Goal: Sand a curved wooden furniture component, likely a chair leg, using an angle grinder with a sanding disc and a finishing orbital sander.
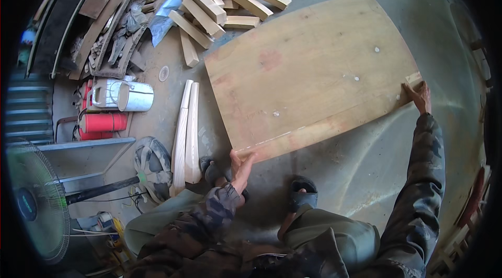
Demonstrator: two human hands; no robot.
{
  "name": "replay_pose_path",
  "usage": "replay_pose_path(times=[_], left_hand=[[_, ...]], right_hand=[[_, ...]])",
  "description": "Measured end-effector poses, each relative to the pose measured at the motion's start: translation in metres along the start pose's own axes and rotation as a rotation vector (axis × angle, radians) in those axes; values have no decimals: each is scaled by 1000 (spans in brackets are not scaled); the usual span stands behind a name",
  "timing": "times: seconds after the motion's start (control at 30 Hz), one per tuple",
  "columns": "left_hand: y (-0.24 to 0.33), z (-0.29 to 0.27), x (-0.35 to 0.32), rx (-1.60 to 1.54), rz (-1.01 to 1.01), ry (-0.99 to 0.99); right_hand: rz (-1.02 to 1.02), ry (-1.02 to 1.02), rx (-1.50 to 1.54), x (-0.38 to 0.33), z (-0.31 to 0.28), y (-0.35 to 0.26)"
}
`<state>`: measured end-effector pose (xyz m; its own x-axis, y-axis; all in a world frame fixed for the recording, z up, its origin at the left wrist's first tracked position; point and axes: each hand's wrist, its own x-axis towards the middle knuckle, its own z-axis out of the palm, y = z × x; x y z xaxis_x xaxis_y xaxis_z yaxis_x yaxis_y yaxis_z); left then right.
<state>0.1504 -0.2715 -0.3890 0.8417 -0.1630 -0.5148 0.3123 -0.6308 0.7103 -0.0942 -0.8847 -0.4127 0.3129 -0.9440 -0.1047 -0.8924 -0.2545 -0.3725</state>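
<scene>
Slanting lengthwise away rightward, the wooden board (314, 71) extends beyond my left hand (241, 170) and right hand (420, 98), both pinching its near corners.

Board (314, 90): broad, flat, tan wood, stretching from middle toward right
Upper face: reddish stains (270, 60), white spots (356, 78)
Near edge (324, 135): slanting farther off toward right, gripped near both ends

Standing fan (39, 202) at left, red cylinder (104, 122) near a silvery can (137, 96).

Pale light (361, 174) streaks the grey floor (334, 155), with blue corrugated metal (29, 113) and a standing fan (42, 189) along the left.
</scene>
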Motion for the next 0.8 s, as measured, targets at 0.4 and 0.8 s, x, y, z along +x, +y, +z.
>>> replay_pose_path(times=[0.4, 0.8], left_hand=[[61, -91, -75, 247, -6, -690], [-30, -411, -313, 43, 422, 976]], right_hand=[[-464, 320, -121, -104, -8, -2], [-432, -168, -79, -277, -30, 117]])
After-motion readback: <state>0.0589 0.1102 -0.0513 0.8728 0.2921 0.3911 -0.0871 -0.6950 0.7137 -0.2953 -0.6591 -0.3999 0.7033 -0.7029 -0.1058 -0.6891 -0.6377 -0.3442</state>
